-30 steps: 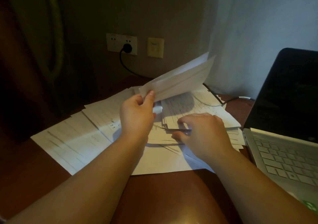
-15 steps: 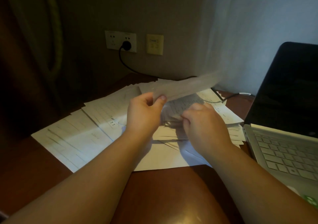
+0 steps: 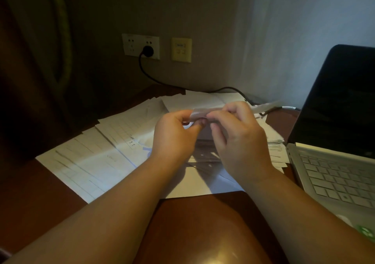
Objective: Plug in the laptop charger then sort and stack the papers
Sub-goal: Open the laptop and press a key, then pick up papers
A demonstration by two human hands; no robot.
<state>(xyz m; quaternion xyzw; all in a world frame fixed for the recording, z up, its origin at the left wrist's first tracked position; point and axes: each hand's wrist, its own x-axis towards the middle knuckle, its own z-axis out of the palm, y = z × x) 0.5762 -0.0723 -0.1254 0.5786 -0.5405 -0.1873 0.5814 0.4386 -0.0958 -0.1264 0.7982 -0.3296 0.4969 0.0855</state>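
Fingers of left hand (image 3: 172,136) and right hand (image 3: 239,140) pinch one sheet (image 3: 205,113) above papers (image 3: 97,158).

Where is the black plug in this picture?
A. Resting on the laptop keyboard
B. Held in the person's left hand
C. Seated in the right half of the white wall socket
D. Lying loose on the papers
C: the black plug sits in the right half of the white wall socket, and its cable runs down to the table.
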